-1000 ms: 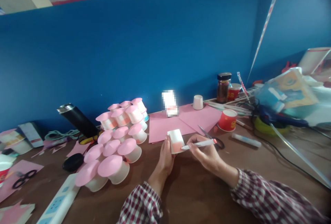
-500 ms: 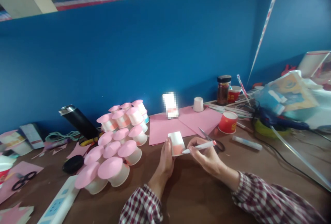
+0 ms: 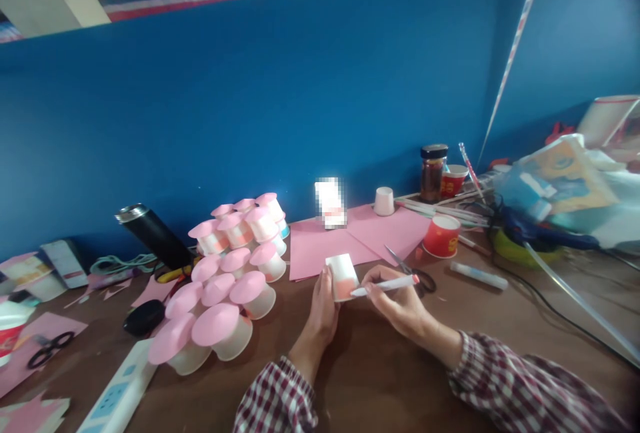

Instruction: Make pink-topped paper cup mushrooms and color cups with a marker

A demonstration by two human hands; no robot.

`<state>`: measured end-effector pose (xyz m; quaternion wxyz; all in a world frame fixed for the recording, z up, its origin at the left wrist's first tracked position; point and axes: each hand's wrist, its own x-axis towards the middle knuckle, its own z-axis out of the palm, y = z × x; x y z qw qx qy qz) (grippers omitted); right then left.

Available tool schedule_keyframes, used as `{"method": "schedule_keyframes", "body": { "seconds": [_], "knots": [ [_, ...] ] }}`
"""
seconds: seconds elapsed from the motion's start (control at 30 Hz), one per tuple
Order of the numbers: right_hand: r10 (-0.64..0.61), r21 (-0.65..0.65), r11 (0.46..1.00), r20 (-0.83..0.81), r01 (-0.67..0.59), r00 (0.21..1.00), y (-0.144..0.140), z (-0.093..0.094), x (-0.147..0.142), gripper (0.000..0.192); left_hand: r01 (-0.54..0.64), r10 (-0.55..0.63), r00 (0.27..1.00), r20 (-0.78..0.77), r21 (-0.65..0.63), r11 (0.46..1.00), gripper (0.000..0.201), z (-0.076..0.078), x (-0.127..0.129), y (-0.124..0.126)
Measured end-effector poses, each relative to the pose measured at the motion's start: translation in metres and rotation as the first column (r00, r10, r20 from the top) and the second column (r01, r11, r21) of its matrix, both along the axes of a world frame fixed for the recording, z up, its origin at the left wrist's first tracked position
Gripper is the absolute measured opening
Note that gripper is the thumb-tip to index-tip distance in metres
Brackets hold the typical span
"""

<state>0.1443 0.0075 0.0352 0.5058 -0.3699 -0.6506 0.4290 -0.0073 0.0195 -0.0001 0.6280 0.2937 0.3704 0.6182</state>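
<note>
Nothing moved: two hands (image 3: 367,303) hold one cup (image 3: 342,277), one marker (image 3: 385,284).

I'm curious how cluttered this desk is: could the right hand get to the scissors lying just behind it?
Probably yes. The scissors lie just beyond the right hand on bare table with nothing between, though that hand holds a marker and would need to free its fingers.

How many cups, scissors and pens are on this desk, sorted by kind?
Pink-topped cups in the cluster: about 13
Inverted white cup in left hand: 1
White cup by the wall: 1
Red cups: 2
Scissors: 2
Pen in right hand: 1
Total: about 20
</note>
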Motion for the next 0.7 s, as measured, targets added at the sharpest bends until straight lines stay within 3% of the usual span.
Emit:
{"method": "schedule_keyframes", "body": {
  "seconds": [0.17, 0.37, 0.57, 0.7],
  "knots": [
    [-0.159, -0.080, 0.986, -0.168, 0.147, 0.973, 0.008, -0.005, 0.004, 0.025, 0.059, -0.055, 0.994, 0.092, -0.046, 0.997, 0.044, 0.014, -0.002, -0.003],
    [-0.334, 0.022, 0.941, -0.088, 0.337, 0.938, 0.018, -0.017, 0.005, 0.021, 0.039, -0.025, 0.988, 0.151, -0.091, 0.995, 0.037, 0.018, -0.008, -0.004],
    [-0.311, 0.191, 0.936, 0.059, 0.295, 0.949, 0.018, -0.022, 0.001, 0.016, 0.070, -0.032, 0.968, 0.250, -0.144, 0.987, 0.044, 0.023, -0.008, -0.002],
    [-0.280, 0.219, 0.943, 0.110, 0.252, 0.953, 0.017, -0.024, -0.003, 0.017, 0.105, -0.066, 0.966, 0.250, -0.148, 0.983, 0.046, 0.022, -0.009, -0.002]
  ]
}}
